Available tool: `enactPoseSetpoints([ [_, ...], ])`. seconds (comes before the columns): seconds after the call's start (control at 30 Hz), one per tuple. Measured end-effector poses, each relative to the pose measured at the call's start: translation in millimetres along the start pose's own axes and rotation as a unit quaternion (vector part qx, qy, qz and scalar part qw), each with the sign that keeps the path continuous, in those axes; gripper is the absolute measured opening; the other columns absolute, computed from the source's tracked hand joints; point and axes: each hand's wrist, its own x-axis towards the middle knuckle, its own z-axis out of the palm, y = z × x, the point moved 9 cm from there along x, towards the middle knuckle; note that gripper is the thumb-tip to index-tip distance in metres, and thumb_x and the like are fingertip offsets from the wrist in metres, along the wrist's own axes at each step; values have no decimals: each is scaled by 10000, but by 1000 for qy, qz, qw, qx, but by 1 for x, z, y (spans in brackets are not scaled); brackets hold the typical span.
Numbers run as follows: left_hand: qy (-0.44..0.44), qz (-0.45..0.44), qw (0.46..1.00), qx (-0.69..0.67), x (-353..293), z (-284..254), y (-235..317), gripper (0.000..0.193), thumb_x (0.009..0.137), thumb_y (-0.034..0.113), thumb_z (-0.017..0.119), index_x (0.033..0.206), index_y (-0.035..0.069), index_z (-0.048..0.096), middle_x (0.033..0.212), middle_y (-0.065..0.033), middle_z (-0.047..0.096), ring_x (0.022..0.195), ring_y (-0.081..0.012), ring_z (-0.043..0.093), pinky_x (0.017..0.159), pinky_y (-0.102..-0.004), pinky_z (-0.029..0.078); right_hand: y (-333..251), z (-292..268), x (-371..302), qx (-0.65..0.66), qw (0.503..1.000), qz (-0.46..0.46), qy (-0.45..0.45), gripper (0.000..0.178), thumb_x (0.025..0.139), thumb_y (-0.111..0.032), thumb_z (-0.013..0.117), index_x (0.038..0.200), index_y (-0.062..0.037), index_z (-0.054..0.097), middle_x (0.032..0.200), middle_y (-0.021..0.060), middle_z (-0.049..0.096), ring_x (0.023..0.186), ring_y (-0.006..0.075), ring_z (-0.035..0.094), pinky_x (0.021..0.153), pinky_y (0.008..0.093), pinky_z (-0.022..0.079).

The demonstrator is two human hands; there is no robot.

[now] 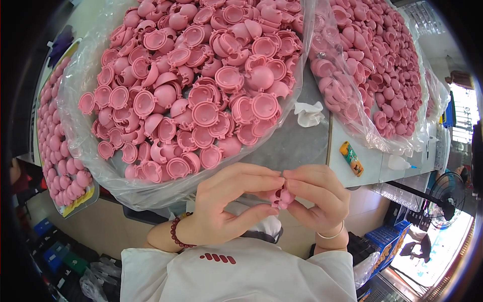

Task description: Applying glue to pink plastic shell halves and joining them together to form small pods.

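Between the fingertips of both hands, in front of my chest, is a small pink plastic part [282,197], rounded and with openings in it. My left hand [229,199] pinches it from the left, thumb below and fingers above. From the other side my right hand [318,196] grips it, its fingertips touching those of the left at the top. The fingers cover much of the part. Just beyond the hands, a clear plastic bag [146,194] lies spread on the table, heaped with hollow pink half-shells [206,114].
A second clear bag [387,143] of pink pieces stands at the right. Finished-looking pink balls [65,166] sit on a tray at the far left. Crumpled tissue [308,115], a green-and-orange lighter-sized object [351,158] and a small white bottle [398,162] lie nearby. A fan [448,199] stands right.
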Motion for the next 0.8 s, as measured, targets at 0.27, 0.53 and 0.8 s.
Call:
enactPoseSetpoints([
  [0.27,8,49,995,83,4,1,9,370,632,26,709,975,-18,577,1008,-148,556,848,-179,568,694,-262,468,2,-4,-12,-64,998,15,14,354,527,14,725,841,-19,567,798,102,588,651,189,540,533,262,432],
  [0.53,11,-20,999,-43,6,3,-7,491,580,69,761,1012,-46,558,977,-171,575,863,-192,569,729,-269,454,-12,1,-21,33,999,-18,36,314,591,5,713,813,-59,502,695,45,550,589,180,518,509,260,415],
  [0.8,41,-20,993,-110,3,-2,-10,418,584,22,741,974,-15,597,925,-115,619,795,-162,609,703,-255,494,20,-78,-60,-116,960,44,250,149,752,-70,578,833,-36,458,687,62,512,612,146,466,525,233,384],
])
